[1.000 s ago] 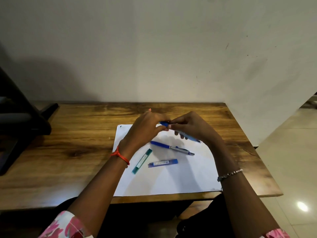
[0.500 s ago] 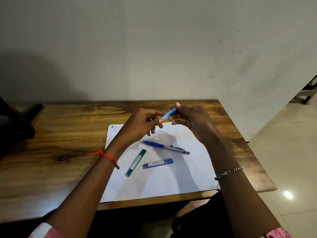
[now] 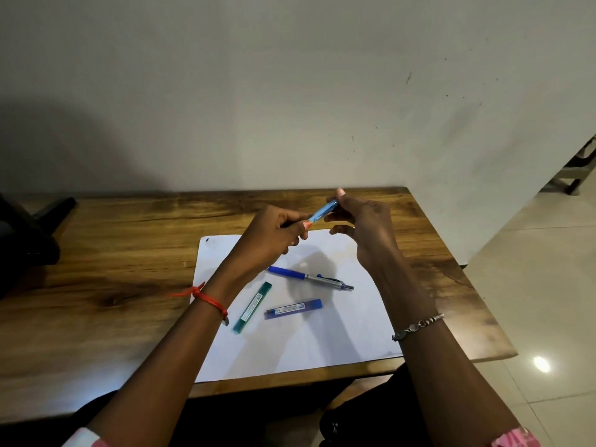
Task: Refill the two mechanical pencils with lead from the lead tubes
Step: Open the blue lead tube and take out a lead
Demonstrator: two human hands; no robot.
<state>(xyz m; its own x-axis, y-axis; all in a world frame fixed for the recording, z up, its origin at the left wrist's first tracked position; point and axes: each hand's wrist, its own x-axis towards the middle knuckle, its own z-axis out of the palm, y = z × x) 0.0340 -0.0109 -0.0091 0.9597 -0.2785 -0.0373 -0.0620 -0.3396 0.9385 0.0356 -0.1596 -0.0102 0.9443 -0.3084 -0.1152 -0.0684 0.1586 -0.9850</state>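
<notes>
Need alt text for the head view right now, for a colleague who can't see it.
Both hands, left hand and right hand, hold a light blue pencil above a white sheet on a wooden table. On the sheet lie a dark blue pencil, a green lead tube and a blue lead tube.

Wide bare wood along the bench (image 3: 96, 279) left edge, white sheet (image 3: 322, 343) near front edge open, dark blue pencil (image 3: 309, 277), green tube (image 3: 252, 307) and blue tube (image 3: 293, 309) cluttering mid-sheet, wall (image 3: 290, 108) closing the back edge
</notes>
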